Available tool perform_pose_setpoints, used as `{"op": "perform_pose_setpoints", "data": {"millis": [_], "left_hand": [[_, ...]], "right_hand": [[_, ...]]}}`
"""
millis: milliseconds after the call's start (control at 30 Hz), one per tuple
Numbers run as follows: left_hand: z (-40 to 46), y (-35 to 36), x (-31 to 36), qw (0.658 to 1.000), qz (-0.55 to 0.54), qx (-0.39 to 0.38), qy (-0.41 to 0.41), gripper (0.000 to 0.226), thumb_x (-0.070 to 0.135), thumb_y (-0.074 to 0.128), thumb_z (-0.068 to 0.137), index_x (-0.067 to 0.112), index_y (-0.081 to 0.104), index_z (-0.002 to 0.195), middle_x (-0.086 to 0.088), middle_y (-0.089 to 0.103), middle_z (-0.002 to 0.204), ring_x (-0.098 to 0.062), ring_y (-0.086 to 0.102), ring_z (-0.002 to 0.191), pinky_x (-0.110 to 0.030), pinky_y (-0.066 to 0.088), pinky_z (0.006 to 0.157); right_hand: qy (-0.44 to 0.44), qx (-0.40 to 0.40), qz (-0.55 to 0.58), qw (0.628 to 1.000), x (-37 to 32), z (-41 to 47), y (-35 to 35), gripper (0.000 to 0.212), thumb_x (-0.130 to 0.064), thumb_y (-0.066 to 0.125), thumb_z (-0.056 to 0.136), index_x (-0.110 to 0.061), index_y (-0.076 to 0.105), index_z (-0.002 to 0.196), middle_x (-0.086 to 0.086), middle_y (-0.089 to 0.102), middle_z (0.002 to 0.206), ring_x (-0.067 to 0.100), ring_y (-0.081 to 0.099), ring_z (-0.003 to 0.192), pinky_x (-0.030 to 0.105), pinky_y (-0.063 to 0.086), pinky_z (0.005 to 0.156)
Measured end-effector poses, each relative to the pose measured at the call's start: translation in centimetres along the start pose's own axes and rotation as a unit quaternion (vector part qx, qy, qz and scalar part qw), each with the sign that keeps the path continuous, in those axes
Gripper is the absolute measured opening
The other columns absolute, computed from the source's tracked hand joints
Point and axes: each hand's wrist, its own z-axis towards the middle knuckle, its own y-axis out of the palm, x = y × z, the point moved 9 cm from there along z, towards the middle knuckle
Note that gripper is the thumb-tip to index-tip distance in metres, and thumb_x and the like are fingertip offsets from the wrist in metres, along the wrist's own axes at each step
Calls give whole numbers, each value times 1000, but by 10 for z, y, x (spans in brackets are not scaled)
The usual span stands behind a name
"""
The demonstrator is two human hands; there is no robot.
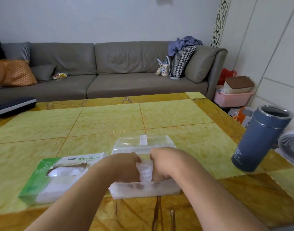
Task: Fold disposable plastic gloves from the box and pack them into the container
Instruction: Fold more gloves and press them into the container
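We see a glossy stone-look table (109,120), a clear hard-plastic container (142,189) holding thin, filmy plastic gloves (145,172), a green-white cardboard box (42,177) lower left, a matt blue flask (259,139) with metal rim at right — matt grey sofa (109,72) behind.

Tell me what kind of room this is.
Most likely a home living room: a long grey sofa with cushions, a tiled coffee table, and a small fan beside it.
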Motion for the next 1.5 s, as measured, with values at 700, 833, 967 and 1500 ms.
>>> {"op": "perform_pose_setpoints", "data": {"millis": [700,833,967,1500], "left_hand": [[1,-2,9,997,-25,66,-35,14,6,43,102,12,52,92,-1,47,86,-18,55,86,-27,43,77],[-15,-6,7,995,-38,91,-11,32,8,41,103,19,32,74,3,38,77,-7,35,63,-21,36,61],[-32,-21,7,984,-54,168,34,1,10,47,100,11,47,100,3,49,83,-10,48,67,-19,43,59],[-64,-46,-177,918,-138,373,-11,10,29,73,92,37,69,86,17,68,84,1,62,80,-19,51,68]], "right_hand": [[10,2,41,999,2,0,5,54,-7,59,94,-11,56,148,11,64,142,28,67,121,42,55,103],[-2,48,39,998,2,-12,-4,58,3,51,91,-11,57,147,10,64,137,27,68,117,37,56,98],[-23,136,7,990,-1,-24,-22,49,1,50,88,-13,65,133,7,67,118,26,71,96,37,60,83],[-357,269,39,894,-130,-46,-16,37,-25,45,109,-30,59,144,-19,55,140,4,42,134,24,29,117]]}}
